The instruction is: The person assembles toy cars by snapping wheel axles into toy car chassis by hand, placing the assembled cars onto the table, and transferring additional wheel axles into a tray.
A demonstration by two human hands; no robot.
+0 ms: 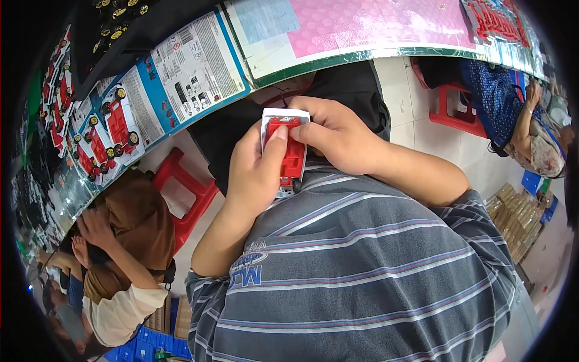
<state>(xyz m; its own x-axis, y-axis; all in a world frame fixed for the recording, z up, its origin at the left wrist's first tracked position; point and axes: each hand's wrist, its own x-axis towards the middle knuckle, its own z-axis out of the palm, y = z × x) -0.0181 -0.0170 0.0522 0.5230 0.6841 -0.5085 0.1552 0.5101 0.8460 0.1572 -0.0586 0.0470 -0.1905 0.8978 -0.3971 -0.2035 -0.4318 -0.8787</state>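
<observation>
Close to my chest, over my lap, I hold a toy car (292, 161) upside down, its white body shell framing a red plastic base. My left hand (248, 170) grips the shell from the left, its thumb pressed on the red base. From the right, my right hand (335, 134) is closed round the far end, with its thumb also on the base. The fingers under the shell are hidden. No wheels show on this car.
Wheeled red-and-white cars (122, 123) lie on printed card (199, 57) at the table's left. A black tray (78, 66) holds gold-and-black wheels. Red parts (497, 24) lie far right. Red stools (188, 187) and co-workers flank me. The table edge (313, 70) runs just beyond my hands.
</observation>
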